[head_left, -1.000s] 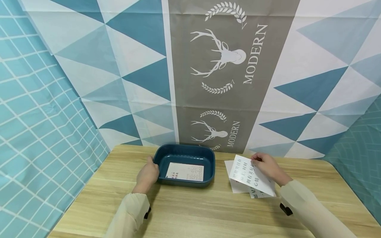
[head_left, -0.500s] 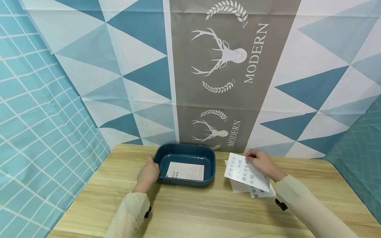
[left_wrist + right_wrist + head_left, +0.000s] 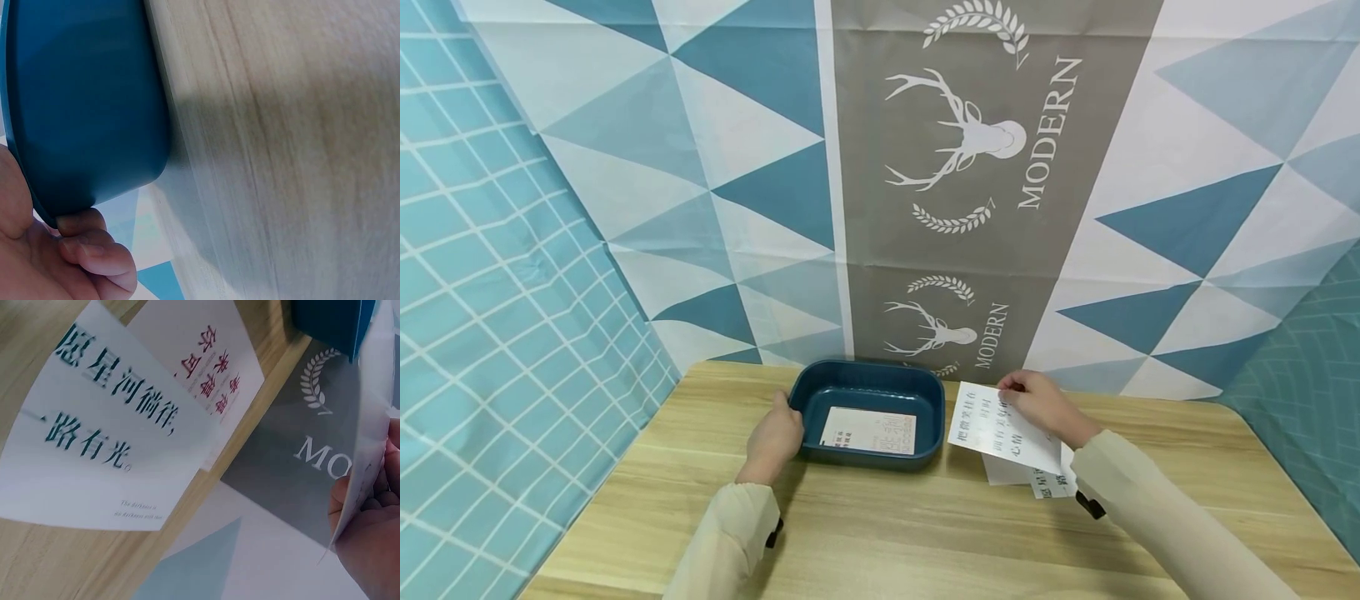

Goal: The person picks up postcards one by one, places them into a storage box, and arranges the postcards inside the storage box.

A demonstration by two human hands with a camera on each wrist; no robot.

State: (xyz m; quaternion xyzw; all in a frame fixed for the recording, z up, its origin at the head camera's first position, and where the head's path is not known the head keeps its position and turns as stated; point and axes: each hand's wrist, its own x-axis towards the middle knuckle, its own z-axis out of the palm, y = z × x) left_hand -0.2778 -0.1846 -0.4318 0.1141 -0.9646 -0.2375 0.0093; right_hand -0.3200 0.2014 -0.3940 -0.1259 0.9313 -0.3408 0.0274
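A dark blue rectangular basin (image 3: pixel 868 457) stands on the table with a printed card (image 3: pixel 868 432) lying flat inside it. My left hand (image 3: pixel 775 437) grips the basin's left end; in the left wrist view its thumb and curled fingers pinch the rim. Just right of the basin, my right hand (image 3: pixel 1043 407) pinches a white card (image 3: pixel 977 425) with dark characters by its upper edge, raised off the table. Beneath it are two more cards: one with red characters (image 3: pixel 212 356), partly covered by one with dark green characters (image 3: pixel 94 456).
The wooden table (image 3: pixel 880 533) runs up to a patterned cloth backdrop (image 3: pixel 955 250) just behind the basin. A blue checked cloth (image 3: pixel 512 292) hangs at the left, and a teal cloth (image 3: pixel 1307 350) at the right.
My right hand has moved left with the white card, whose left corner is now close to the basin's right side. My left hand has stayed on the rim.
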